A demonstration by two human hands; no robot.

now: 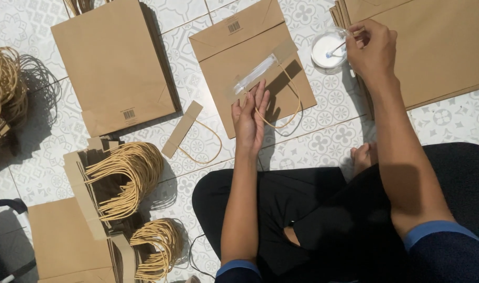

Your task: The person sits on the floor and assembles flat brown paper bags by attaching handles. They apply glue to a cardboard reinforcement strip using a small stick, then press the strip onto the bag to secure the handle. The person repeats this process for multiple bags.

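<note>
A flat brown paper bag (234,63) lies on the tiled floor in front of me, with a wet white streak of glue (255,74) across its top edge. A cardboard strip with a twisted cord handle (287,112) rests on it. My left hand (250,118) presses flat on the bag beside the cord, fingers apart. My right hand (373,50) holds a thin brush (340,48) whose tip dips into a small round cup of white glue (327,51).
A second flat bag (113,63) lies at the left, and a loose handle strip (184,131) between the two. A stack of bags (443,47) sits at the right. Bundles of cord handles (125,178) lie at the lower left. My crossed legs fill the foreground.
</note>
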